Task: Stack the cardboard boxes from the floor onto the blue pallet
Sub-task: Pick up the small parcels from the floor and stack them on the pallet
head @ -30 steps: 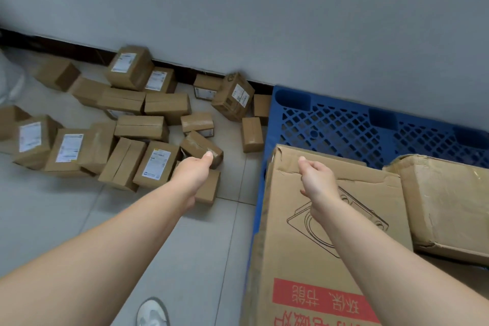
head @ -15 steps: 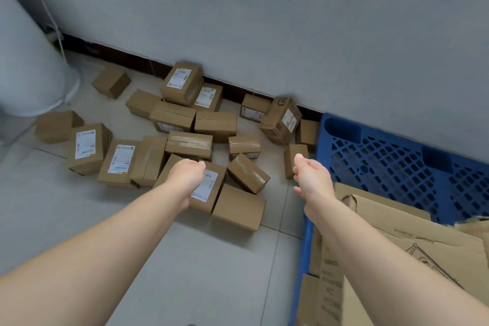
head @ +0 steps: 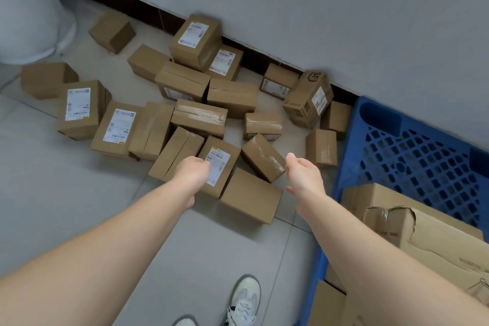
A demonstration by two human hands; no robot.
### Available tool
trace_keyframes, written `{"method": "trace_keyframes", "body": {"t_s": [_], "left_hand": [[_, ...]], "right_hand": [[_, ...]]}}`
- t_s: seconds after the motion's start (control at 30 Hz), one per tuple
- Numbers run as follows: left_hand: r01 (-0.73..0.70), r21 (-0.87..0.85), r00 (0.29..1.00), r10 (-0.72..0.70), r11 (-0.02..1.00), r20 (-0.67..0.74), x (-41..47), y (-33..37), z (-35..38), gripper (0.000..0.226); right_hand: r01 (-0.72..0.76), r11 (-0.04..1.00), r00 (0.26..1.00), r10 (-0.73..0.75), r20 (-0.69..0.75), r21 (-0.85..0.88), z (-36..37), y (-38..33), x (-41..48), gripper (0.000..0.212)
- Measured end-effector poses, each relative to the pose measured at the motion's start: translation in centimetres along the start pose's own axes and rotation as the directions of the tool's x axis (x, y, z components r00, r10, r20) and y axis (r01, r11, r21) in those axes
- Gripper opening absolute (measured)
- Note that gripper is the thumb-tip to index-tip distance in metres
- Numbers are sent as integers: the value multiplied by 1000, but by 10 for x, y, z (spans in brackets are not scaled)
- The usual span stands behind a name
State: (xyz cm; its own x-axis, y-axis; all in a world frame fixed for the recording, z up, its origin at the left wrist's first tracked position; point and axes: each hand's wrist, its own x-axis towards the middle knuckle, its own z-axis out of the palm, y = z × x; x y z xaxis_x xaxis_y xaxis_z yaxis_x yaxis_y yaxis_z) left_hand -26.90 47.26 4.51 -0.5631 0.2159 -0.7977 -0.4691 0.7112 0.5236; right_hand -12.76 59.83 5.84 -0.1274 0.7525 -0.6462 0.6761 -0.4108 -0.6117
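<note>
Several small cardboard boxes lie scattered on the grey floor against the wall. The nearest are a labelled box (head: 221, 167), a plain box (head: 251, 196) and a taped box (head: 263, 157). The blue pallet (head: 412, 156) sits at the right, and large cardboard boxes (head: 428, 230) rest on its near part. My left hand (head: 193, 172) hovers over the labelled box with fingers curled and nothing in it. My right hand (head: 304, 174) is held out above the floor between the taped box and the pallet, fingers apart and empty.
A white rounded object (head: 29, 13) stands at the far left. The grey wall with a dark baseboard (head: 264, 58) runs behind the boxes. My white shoe (head: 244, 299) is on the floor below my arms.
The view has swung left and down from the pallet to the box pile. Both hands have come down closer to the nearest boxes, and my shoe has come into view.
</note>
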Motion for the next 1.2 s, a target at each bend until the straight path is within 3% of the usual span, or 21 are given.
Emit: {"method": "trace_keyframes", "body": {"t_s": [0.17,0.4,0.5,0.63,0.8,1.03,1.2], "left_hand": [[35,24,999,-35,999,-3,54,-45,37,33],[39,201,998,-50,979,48,123,-88,96,39],[-13,316,998,-9,949,66,148,-100,120,41],[-73,470,995,35,880,90,178,-117,143,44],[-29,532,999,7,846,43,197,-136,158,48],[40,616,994,-91,787,53,200,-138,173,59],[64,687,997,-19,724,-73,206,-141,175,54]], "right_hand": [[-89,995,996,88,-10,-55,19,52,50,26],[-260,964,965,259,-34,-54,39,130,114,34],[-324,946,946,324,-17,-25,47,157,135,32],[-392,920,920,391,35,8,57,187,157,46],[-487,871,870,479,112,58,69,212,173,55],[-515,846,849,483,213,137,72,209,166,55],[-485,861,867,451,212,153,73,214,179,54]]}}
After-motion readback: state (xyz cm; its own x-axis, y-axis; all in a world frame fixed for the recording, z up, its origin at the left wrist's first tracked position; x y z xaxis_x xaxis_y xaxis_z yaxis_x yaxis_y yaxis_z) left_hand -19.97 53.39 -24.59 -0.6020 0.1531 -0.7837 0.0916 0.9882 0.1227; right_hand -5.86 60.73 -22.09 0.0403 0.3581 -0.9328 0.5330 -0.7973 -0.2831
